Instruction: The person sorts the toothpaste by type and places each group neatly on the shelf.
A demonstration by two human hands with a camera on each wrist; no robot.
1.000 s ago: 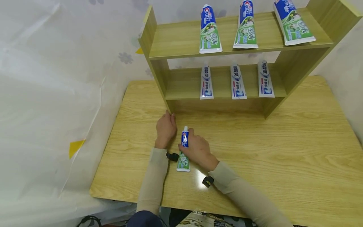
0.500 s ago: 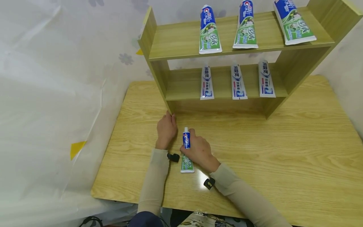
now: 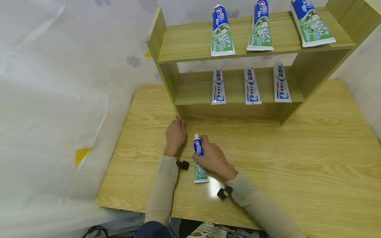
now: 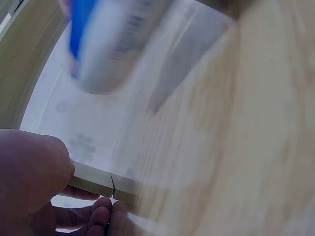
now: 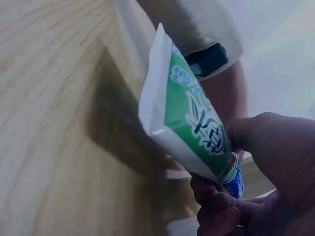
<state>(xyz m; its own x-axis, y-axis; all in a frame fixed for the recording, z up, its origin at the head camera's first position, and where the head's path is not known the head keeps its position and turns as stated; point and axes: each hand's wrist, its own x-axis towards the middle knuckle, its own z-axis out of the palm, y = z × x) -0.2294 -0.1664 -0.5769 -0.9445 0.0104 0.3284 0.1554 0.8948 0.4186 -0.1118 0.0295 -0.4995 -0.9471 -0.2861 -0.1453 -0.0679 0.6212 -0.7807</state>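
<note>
My right hand (image 3: pixel 213 158) grips a blue, green and white toothpaste tube (image 3: pixel 200 172) round its middle, thumb on one side and fingers on the other. The tube's white cap points toward the shelf. In the right wrist view its flat crimped end (image 5: pixel 152 105) stands out over the wooden surface with a shadow beside it. My left hand (image 3: pixel 176 135) holds the lower front corner of the wooden shelf unit (image 3: pixel 167 81) at its left side panel. Thumb and curled fingers lie about the panel's edge (image 4: pixel 91 181) in the left wrist view, where the tube (image 4: pixel 115 49) is a blur above.
Three larger blue and green tubes, one the middle tube (image 3: pixel 260 31), lie on the top shelf. Below them, three white tubes, one the middle tube (image 3: pixel 252 86), lie on the lower shelf. The unit stands on a wooden table (image 3: pixel 321 158) against a papered wall (image 3: pixel 89 39).
My right hand has moved slightly to the right with the toothpaste tube, whose crimped end has swung right. My left hand stays at the shelf's corner.
</note>
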